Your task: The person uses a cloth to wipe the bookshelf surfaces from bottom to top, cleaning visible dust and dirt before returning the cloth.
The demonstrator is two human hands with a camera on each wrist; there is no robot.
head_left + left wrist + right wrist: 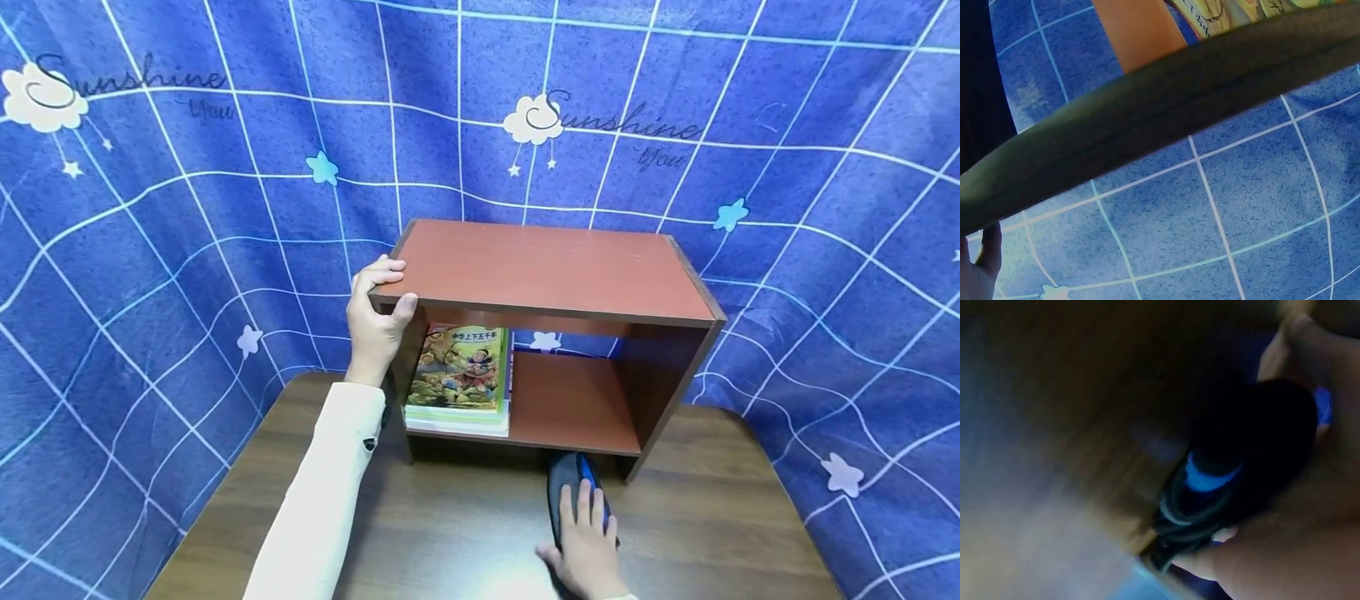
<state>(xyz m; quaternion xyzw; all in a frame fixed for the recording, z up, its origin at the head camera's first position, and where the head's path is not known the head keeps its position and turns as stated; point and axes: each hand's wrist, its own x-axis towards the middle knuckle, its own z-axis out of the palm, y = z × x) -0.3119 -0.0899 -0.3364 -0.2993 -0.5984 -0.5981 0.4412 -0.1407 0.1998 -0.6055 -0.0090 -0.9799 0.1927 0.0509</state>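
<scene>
In the head view a small reddish-brown shelf (540, 271) with dark edges stands on a wooden table. My left hand (375, 325) grips its top left corner, fingers over the top and thumb at the front edge. In the left wrist view the shelf's dark edge (1179, 103) crosses diagonally, with fingertips (990, 250) at lower left. My right hand (588, 554) rests with straight, spread fingers on a long dark grey and blue item (564, 479), whose far end lies under the shelf's bottom board. The right wrist view is blurred, and the item's (1254, 444) kind is unclear.
A stack of books (457, 367), the top one with an illustrated cover, fills the left part of the compartment. The wooden tabletop (450, 525) extends in front and to both sides. Blue gridded cloth (480, 125) with clouds and stars hangs behind and around.
</scene>
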